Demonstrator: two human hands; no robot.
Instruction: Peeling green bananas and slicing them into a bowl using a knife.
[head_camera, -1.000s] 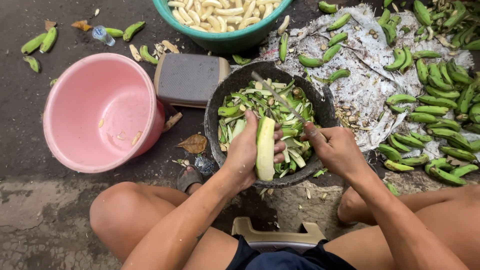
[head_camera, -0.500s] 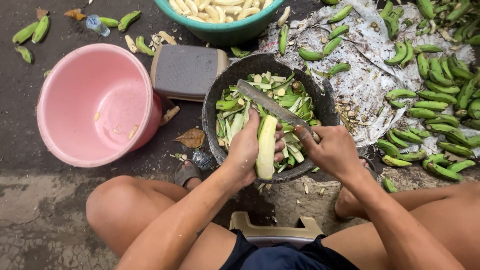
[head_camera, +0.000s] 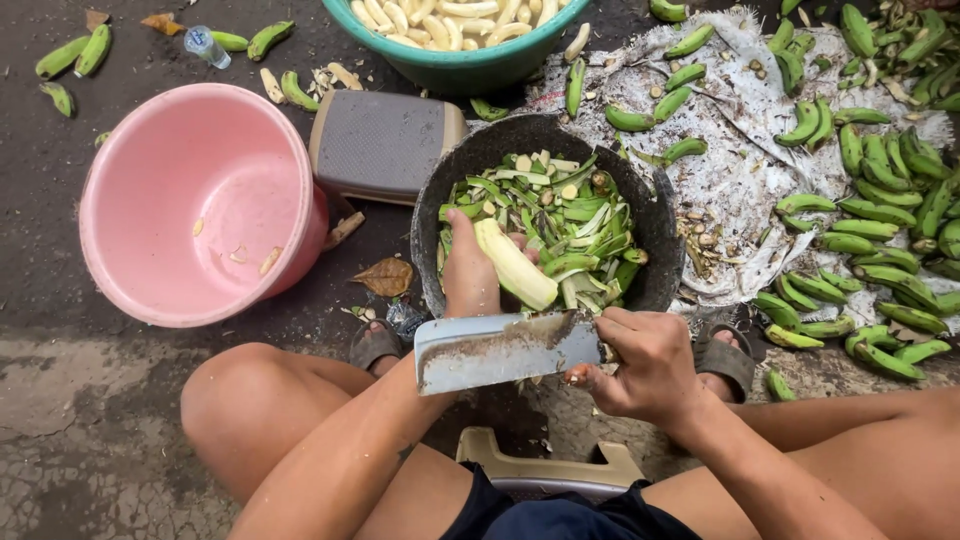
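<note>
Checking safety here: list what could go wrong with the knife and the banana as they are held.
The cleaver in the right hand lies flat just above the left hand's wrist, so a slip might cut it. The peeled banana, pinched by the left hand over the black basin, looks slick and could drop among the peels.

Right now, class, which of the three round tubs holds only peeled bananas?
The green tub at the top. The pink tub is nearly empty; the black tub holds mostly green peels.

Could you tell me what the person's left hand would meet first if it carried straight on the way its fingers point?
Probably the green peels in the black basin: the left hand, holding the peeled banana, already points across them, though height is unclear.
</note>
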